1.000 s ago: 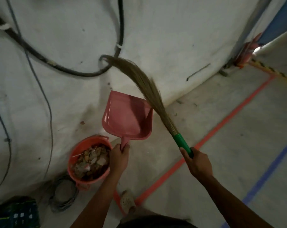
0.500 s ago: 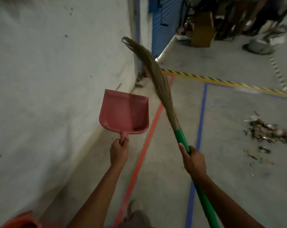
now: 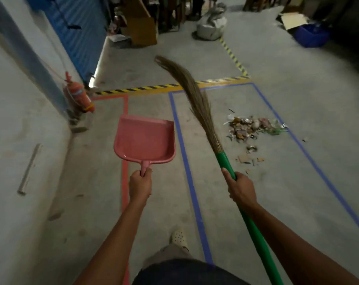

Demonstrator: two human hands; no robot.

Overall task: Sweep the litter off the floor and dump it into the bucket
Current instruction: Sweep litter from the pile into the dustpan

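Beside wall (image 3: 20, 140), extinguisher (image 3: 79, 95), litter pile (image 3: 252, 126) ahead, left hand (image 3: 140, 185) grasping dustpan (image 3: 144, 140), right hand (image 3: 240, 187) grasping broom (image 3: 199, 103)

Litter pile (image 3: 254, 126) on floor (image 3: 298, 192), right of upheld broom (image 3: 207, 124) and pink dustpan (image 3: 144, 140)

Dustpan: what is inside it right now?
Nothing shows inside the dustpan: its pink pan looks bare. The litter pile lies on the floor to its right. The floor under the pan is covered.
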